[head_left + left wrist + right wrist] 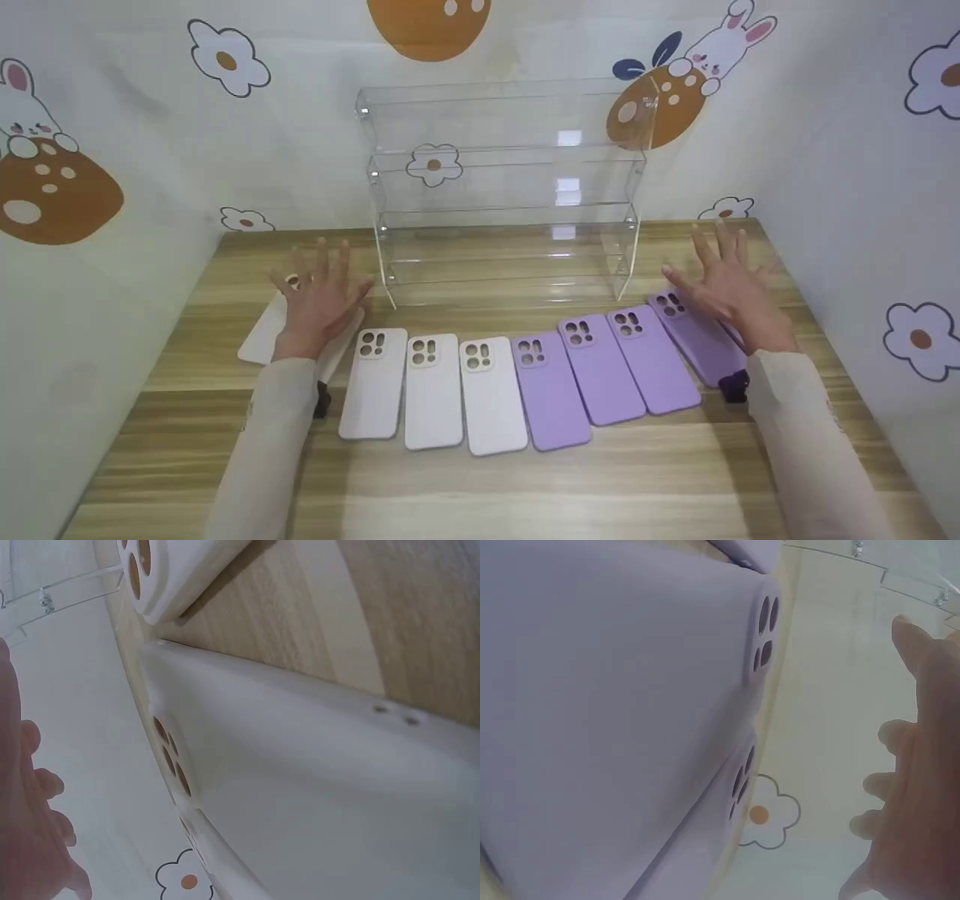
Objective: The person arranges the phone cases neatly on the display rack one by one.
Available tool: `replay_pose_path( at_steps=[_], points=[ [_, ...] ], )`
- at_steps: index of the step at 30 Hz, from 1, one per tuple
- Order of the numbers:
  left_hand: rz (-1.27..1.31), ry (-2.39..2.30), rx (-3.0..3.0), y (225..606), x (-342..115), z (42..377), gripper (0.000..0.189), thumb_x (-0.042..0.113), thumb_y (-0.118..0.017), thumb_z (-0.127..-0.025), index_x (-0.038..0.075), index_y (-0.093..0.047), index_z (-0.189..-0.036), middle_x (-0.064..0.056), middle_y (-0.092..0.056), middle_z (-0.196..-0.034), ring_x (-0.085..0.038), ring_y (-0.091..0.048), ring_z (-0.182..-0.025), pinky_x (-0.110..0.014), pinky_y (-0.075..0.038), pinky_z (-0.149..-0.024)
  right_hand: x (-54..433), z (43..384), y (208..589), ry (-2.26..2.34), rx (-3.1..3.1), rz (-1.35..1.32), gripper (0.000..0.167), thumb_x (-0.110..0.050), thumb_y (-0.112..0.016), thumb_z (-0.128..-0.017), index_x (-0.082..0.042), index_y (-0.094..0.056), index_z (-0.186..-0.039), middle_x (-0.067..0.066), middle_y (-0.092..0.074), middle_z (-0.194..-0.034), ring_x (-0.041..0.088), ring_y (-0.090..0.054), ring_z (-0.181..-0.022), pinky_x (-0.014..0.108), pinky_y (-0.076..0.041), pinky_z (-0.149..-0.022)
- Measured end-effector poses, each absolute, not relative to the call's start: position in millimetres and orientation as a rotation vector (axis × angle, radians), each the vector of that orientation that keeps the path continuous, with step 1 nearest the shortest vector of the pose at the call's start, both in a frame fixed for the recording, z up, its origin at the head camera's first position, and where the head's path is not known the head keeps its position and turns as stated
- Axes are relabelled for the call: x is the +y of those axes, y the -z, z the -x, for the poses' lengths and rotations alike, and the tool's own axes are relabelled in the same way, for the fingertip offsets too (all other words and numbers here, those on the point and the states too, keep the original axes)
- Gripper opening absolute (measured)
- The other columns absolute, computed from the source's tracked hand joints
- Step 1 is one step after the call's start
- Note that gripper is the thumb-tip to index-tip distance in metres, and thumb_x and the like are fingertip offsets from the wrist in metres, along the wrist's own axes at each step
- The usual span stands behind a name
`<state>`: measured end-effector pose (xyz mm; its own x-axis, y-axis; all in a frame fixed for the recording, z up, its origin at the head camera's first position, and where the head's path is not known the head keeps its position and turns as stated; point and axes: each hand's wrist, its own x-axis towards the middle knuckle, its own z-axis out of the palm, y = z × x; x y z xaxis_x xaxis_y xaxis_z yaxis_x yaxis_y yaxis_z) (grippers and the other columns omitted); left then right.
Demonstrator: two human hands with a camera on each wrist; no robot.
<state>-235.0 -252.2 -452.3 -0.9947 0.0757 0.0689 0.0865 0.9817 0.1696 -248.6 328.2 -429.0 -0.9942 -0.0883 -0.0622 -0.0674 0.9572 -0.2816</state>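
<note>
I see a clear tiered stand [502, 217]; left hand [319, 300] and right hand [736, 296], fingers spread wide, partly screen the row: white phone cases [435, 405], purple phone cases [604, 382], with camera cutouts [424, 351].

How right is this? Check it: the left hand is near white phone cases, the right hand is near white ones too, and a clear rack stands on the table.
The colour by the right hand is wrong: the head view shows purple phone cases there. The left hand is near white phone cases, and a clear rack stands on the table.
</note>
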Motion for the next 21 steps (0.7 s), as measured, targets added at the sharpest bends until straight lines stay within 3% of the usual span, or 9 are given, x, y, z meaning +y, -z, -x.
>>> replay_pose_path(
  at_steps=[7,21],
  points=[
    [0.120,0.304,-3.085,454.5,-253.8,237.1,0.078,0.060,-0.026,-0.103,0.013,-0.006,-0.162,-0.018,0.012,-0.168,-0.054,0.016,-0.149,-0.083,0.015,-0.106,327.4,245.7,425.6,0.413,3.055,0.130,0.093,-0.073,-0.033,-0.096,-0.020,0.006,-0.161,0.020,0.019,-0.166,0.053,0.017,-0.148,0.085,0.022,-0.096],
    [0.134,0.555,-3.081,437.2,-227.6,237.2,0.081,0.067,-0.021,-0.101,0.017,0.000,-0.162,-0.018,0.007,-0.168,-0.052,0.017,-0.150,-0.079,0.019,-0.107,322.2,242.4,427.2,0.512,3.066,0.147,0.093,-0.071,-0.036,-0.096,-0.017,0.001,-0.162,0.023,0.013,-0.167,0.054,0.014,-0.149,0.084,0.025,-0.097]
  ],
)
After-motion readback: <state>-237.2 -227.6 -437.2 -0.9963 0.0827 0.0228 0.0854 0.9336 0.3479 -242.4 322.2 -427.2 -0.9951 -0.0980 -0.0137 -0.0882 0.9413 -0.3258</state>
